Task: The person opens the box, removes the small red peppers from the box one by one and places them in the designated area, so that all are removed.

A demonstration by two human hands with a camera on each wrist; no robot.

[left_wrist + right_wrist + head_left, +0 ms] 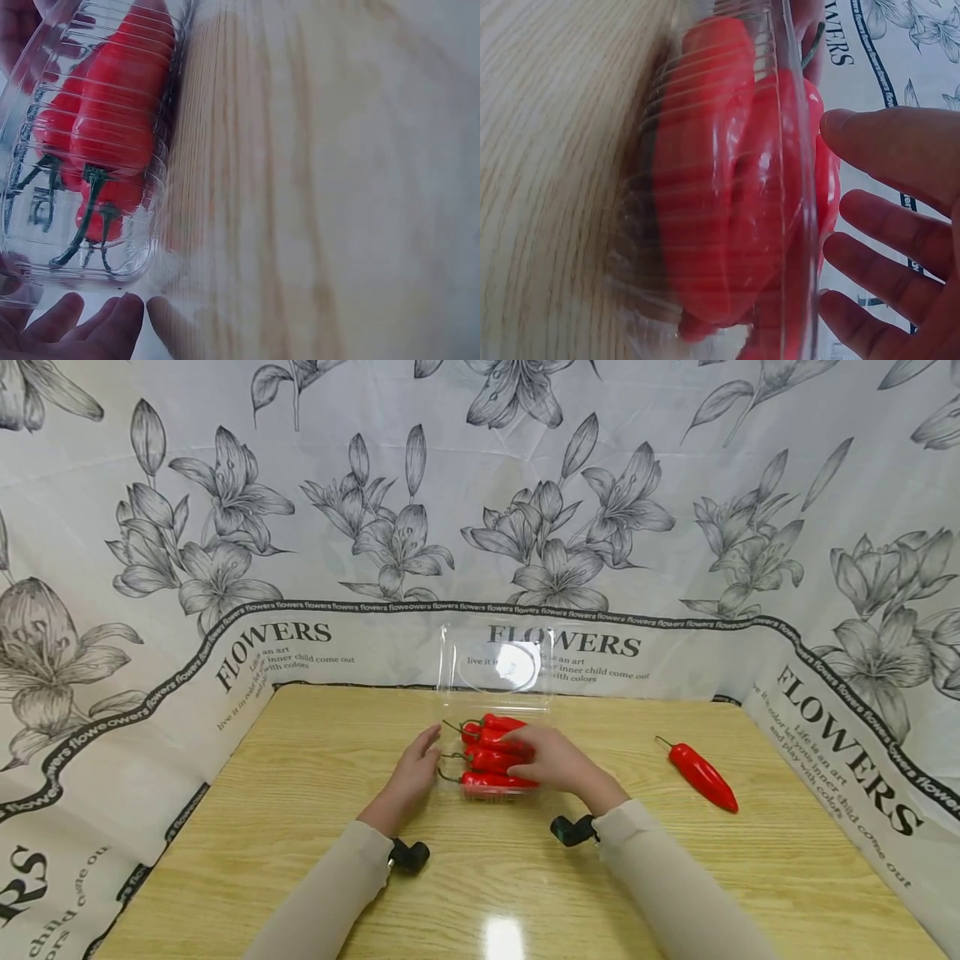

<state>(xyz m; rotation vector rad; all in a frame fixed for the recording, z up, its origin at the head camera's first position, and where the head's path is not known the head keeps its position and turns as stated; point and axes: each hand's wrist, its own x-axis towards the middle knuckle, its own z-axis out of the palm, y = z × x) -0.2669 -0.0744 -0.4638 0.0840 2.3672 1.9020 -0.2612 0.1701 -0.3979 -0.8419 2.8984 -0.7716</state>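
Several red chili peppers (pixel 491 760) with green stems lie side by side in a clear plastic clamshell box (pixel 498 794), whose lid (pixel 465 695) stands up at the back. My left hand (pixel 415 772) is at the box's left end, beside the stems, its fingers loosely extended. Over the right end of the peppers reaches my right hand (pixel 561 760), fingers spread. In the right wrist view, its fingertips (pixel 838 121) are right at the box's rim and the upper peppers (pixel 821 161). Through the ribbed clear wall, the left wrist view shows peppers (pixel 120 112) and their stems.
One more red chili pepper (pixel 702 775) lies alone on the wooden table (pixel 300 827), to the right of the box. A flower-printed cloth (pixel 375 643) rises behind the table and along both sides. Both wrists carry small black cameras.
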